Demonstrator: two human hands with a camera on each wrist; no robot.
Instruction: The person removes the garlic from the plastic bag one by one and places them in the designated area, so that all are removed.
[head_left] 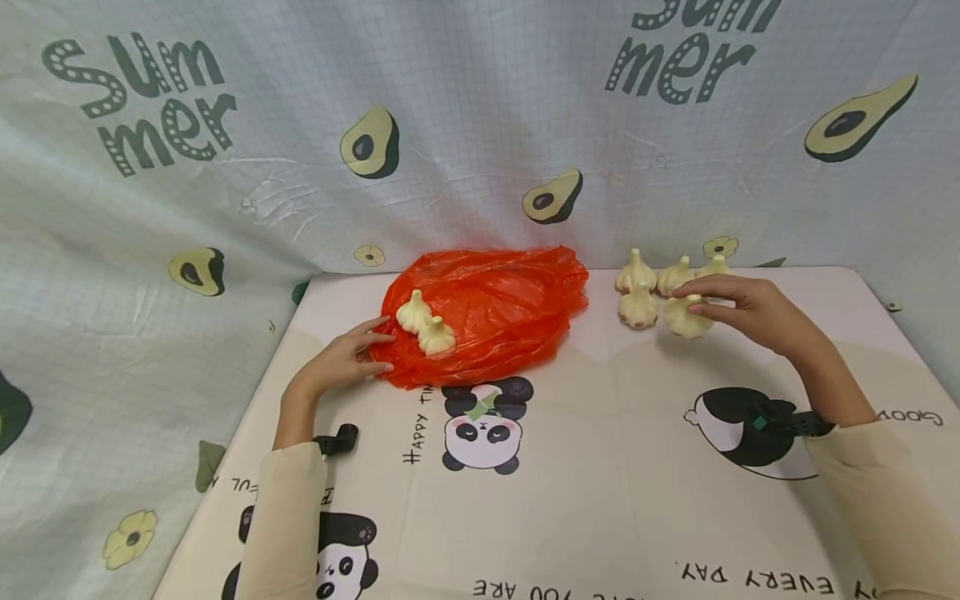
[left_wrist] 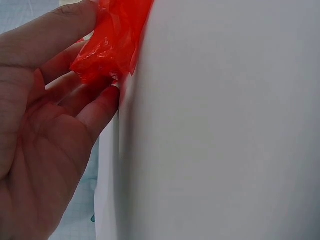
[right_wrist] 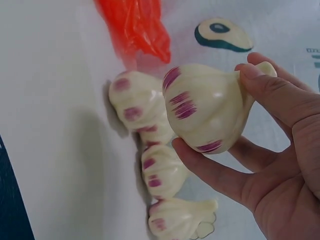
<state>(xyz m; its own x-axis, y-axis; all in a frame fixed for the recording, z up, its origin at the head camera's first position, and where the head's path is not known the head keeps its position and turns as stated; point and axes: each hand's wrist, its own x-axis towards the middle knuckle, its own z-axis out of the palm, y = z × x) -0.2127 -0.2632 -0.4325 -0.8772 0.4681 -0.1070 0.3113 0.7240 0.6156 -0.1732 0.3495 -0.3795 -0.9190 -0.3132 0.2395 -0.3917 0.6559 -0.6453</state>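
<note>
In the head view my right hand (head_left: 738, 308) pinches a cream garlic bulb (head_left: 687, 319) by its neck. Purple streaks mark that garlic bulb (right_wrist: 205, 107) in the right wrist view, where it is raised above the surface with the thumb on its neck and a finger under its base. Several similar garlic bulbs (head_left: 638, 307) stand close together beside it. My left hand (head_left: 337, 357) holds the left edge of a crumpled red plastic bag (head_left: 502, 308), the bag's folds (left_wrist: 107, 50) lying between thumb and fingers. Two garlic bulbs (head_left: 435, 336) sit on the bag's left part.
A pale tablecloth (head_left: 585, 475) with panda prints and lettering covers the table. Behind it hangs a light curtain (head_left: 465, 125) printed with avocados and words, close to the table's back edge, the bag and the garlic. Each wrist wears a small black camera (head_left: 345, 437).
</note>
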